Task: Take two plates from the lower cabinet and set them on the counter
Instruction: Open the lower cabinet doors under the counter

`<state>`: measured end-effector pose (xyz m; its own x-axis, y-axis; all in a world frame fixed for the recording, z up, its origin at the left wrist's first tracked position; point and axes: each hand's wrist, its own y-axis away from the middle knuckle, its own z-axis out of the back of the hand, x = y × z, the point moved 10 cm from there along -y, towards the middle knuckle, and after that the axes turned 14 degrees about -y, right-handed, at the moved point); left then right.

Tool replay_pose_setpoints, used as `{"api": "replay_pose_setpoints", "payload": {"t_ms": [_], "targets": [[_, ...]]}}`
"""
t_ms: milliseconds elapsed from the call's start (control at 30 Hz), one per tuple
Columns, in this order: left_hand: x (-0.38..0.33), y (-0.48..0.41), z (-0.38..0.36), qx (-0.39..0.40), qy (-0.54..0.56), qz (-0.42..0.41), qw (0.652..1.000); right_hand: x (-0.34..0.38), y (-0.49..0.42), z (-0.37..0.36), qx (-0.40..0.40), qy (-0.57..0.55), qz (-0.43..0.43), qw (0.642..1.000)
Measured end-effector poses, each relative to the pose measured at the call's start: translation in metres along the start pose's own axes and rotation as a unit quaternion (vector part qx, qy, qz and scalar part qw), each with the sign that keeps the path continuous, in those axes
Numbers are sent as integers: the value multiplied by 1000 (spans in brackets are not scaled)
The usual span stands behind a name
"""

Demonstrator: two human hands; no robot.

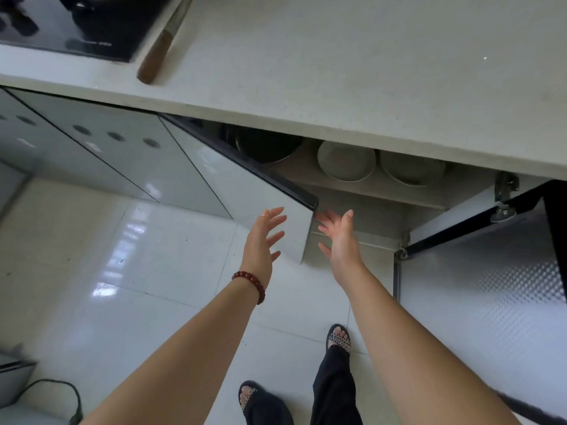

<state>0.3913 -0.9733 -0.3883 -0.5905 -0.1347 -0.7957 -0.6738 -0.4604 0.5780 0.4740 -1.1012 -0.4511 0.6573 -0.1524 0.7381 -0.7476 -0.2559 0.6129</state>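
The lower cabinet point(362, 207) stands open under the pale counter point(352, 87), both its doors swung outward. On its upper shelf sit two stacks of white plates or bowls point(346, 161) point(411, 168), and dark bowls point(267, 144) to their left. My left hand point(264, 237), with a red bead bracelet at the wrist, is open in front of the left door point(242, 191). Open as well, my right hand point(340, 240) hovers at the cabinet mouth, below the shelf. Neither hand touches any dish.
A knife with a wooden handle point(159, 47) lies on the counter beside a black glass cooktop point(92, 26). The right door point(478, 259) juts out on its hinges. My sandalled feet point(339, 337) stand on glossy white floor tiles. A black cable point(61, 391) lies at bottom left.
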Motion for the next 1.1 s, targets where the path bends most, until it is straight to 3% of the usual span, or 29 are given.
{"api": "replay_pose_setpoints", "payload": {"t_ms": [433, 633, 1100], "targets": [[50, 54, 81, -16, 35, 10, 999, -65, 64, -32, -17, -6, -27, 999], [67, 72, 119, -44, 52, 15, 998, -116, 101, -73, 33, 0, -66, 997], [112, 110, 260, -189, 124, 48, 973, -198, 147, -205, 160, 50, -146, 975]]}}
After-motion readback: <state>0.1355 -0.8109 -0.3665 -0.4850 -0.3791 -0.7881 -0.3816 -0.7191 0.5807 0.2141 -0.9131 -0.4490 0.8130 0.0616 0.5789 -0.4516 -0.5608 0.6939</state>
